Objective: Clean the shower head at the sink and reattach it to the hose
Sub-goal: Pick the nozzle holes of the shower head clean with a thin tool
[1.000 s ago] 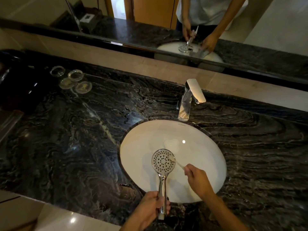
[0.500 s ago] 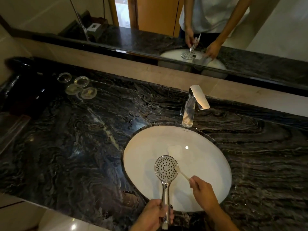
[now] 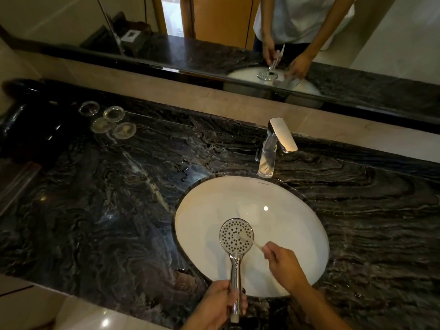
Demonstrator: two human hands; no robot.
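from the head camera i look down at a dark marbled worktop [image 3: 107,210] with a white oval sink [image 3: 204,210] set into it near the front edge, right of centre. my left hand [image 3: 219,306] has its fingers wrapped around the lower end of the chrome handle of the shower head [image 3: 236,236], holding it over the front part of the sink bowl with the round perforated face turned up towards me. no hose is attached at the bottom end of the handle that i can see. my right hand [image 3: 283,265] is over the right front part of the bowl, fingers curled and pinching the handle of a thin pale brush [image 3: 247,240], whose tip lies on the spray face, right of its middle. a chrome tap [image 3: 273,148] stands on the worktop at the back edge of the sink, its spout pointing over the bowl. towards the back left corner of the worktop sit four small round clear glass coasters [image 3: 112,120] grouped closely together, and beside them, at the left edge, a dark glossy object [image 3: 26,129] i cannot identify. a mirror [image 3: 214,32] runs along the wall behind the worktop and reflects both hands, the shower head and the sink.
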